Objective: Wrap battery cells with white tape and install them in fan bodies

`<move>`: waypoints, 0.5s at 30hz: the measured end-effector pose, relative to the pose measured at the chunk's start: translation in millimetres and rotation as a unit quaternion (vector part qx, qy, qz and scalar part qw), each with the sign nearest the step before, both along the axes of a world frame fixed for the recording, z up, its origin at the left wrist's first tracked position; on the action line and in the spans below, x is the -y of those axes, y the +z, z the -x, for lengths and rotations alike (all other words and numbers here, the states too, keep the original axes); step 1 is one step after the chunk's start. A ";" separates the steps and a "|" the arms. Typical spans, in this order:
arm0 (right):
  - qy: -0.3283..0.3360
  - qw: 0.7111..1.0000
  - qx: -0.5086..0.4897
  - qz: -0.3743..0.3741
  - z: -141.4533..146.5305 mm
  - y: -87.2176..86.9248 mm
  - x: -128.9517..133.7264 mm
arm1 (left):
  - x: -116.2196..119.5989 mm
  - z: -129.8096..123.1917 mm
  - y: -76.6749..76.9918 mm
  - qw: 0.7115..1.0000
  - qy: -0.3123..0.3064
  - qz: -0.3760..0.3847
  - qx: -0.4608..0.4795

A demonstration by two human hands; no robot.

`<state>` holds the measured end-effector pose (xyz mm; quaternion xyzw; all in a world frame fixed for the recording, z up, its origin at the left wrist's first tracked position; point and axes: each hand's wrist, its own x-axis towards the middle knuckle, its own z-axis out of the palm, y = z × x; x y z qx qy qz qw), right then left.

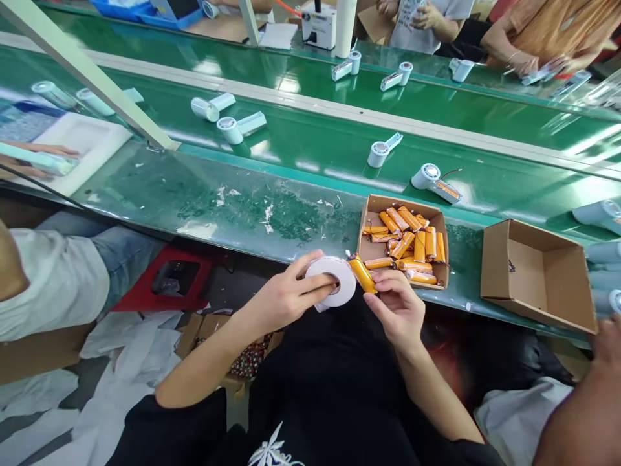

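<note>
Nearest the camera, a black shirt (349, 388) with a white leaf print (272, 450) low on its front. Just beyond, an orange-wrapped battery cell (361, 274), held tilted above the near edge of the bench, its far end at the right rim of a white tape roll (346, 285); contact there too close to call. Right hand (400, 310) pinching the cell's near end between thumb and fingertips. Left hand (281, 294) around the roll, fingertips at the core and thumb along the far rim, gripping rather than spread. Whether any tape sits on this cell yet, impossible to tell. Just beyond and to the right, a shallow carton (429, 212) with a loose pile of more orange cells (402, 246), some showing whitish patches and thin dark wires; by the look of it, work in mid-run, with one cell in hand and, if the pile is untreated, many left. Farther right, a second carton (548, 268), and past it a co-worker's hand (609, 343). On the bench ledge (204, 194) to the left, white scraps (268, 217). Beyond, on the green conveyor (310, 145), light-blue units like handheld fans, one to the right (429, 176) with an orange cell by its opened handle, so apparently further along. At the far side, other people's hands (524, 63) at similar units. Low on the left, a red stool (140, 285) and crumpled white strips (129, 353).
</note>
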<state>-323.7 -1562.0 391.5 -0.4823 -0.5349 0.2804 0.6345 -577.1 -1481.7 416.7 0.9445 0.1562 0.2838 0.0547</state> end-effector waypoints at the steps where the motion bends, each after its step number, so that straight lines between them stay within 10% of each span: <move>1: 0.043 0.998 -0.028 0.038 -2.5 0.0 0.5 | -1.8 2.5 4.3 1.000 -0.006 -0.015 -0.019; 4: 0.168 0.971 -0.041 0.168 -15.4 10.3 -4.0 | -7.2 5.1 20.4 0.996 -0.049 -0.049 -0.063; 10: 0.242 0.900 0.253 0.258 -38.8 51.4 -26.1 | -7.5 -9.2 36.7 0.991 -0.081 -0.038 -0.095; 15: 0.098 0.963 -0.017 0.250 -7.4 17.6 -22.6 | 3.1 -17.6 18.9 0.995 0.016 -0.044 -0.091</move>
